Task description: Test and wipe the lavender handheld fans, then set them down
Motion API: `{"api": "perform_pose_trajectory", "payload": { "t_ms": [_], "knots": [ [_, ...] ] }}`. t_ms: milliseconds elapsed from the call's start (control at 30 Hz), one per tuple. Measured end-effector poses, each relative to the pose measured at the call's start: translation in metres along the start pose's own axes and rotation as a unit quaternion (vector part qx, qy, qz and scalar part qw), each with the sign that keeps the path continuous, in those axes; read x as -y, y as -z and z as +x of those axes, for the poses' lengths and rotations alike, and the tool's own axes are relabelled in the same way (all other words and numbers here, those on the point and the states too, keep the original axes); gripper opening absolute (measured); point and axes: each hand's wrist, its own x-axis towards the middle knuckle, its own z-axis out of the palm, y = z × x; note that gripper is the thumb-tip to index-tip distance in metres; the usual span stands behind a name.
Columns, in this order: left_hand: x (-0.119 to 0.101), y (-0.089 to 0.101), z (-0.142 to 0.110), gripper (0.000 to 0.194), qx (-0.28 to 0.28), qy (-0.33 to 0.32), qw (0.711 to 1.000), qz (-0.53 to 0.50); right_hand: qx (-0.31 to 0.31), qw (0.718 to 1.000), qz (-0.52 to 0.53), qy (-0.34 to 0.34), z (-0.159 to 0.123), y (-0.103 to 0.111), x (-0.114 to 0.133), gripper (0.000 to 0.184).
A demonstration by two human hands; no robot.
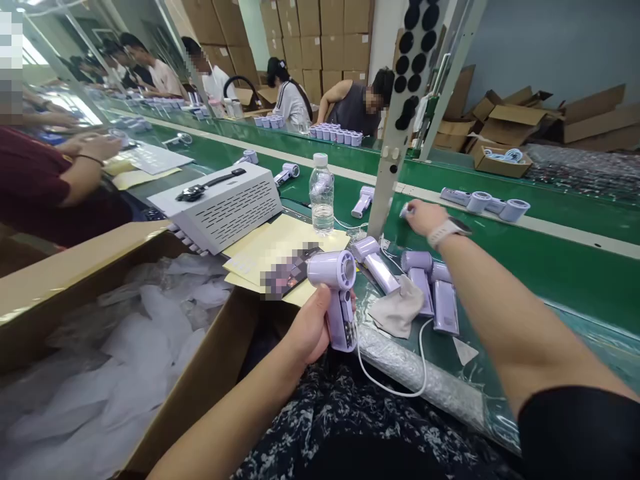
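Observation:
In front of my lap, my left hand (316, 323) is wrapped round the handle of a lilac handheld fan (334, 268), its round head up and a dark strip along the handle facing right. A white cable (385, 393) loops beside this fan; whether it is plugged in I cannot tell. My right hand (425, 219) reaches out past the metal post, with its fingers closed at a small pale object (404, 211), mostly hidden. Between my hands lie several more lilac fans (419, 267) and a grey cloth (399, 308) on the bench.
A metal post (387, 173) rises beside my right hand. A water bottle (322, 197) stands near a grey metal box (225, 207). An open carton (220, 360) with plastic bags is at left. Fans lie on the green belt (560, 233); people sit opposite and at left.

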Motion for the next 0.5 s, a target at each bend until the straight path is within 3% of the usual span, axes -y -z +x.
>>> {"api": "perform_pose_trajectory", "payload": {
  "t_ms": [67, 167, 267, 333, 433, 500],
  "knots": [
    [-0.001, 0.003, 0.006, 0.058, -0.008, -0.005, 1.0, -0.003, -0.023, 0.999, -0.026, -0.016, -0.032, 0.019, -0.004, 0.04],
    [0.005, -0.009, 0.016, 0.063, 0.057, 0.056, 0.996, -0.043, -0.075, 0.995, -0.062, 0.031, -0.099, 0.035, 0.0, 0.046],
    [0.009, -0.024, 0.023, 0.07, 0.137, 0.126, 0.976, -0.111, -0.17, 0.975, -0.021, 0.139, -0.162, 0.032, 0.017, 0.045],
    [0.008, -0.025, 0.025, 0.068, 0.147, 0.132, 0.972, -0.128, -0.184, 0.955, 0.026, 0.23, -0.187, 0.023, 0.031, 0.047],
    [-0.002, -0.012, 0.026, 0.064, 0.089, 0.064, 0.989, -0.104, -0.099, 0.931, 0.115, 0.332, -0.195, 0.0, 0.047, 0.031],
    [-0.01, 0.0, 0.027, 0.065, 0.045, -0.011, 0.997, -0.061, -0.001, 0.949, 0.165, 0.27, -0.187, -0.02, 0.058, 0.023]
  ]
}}
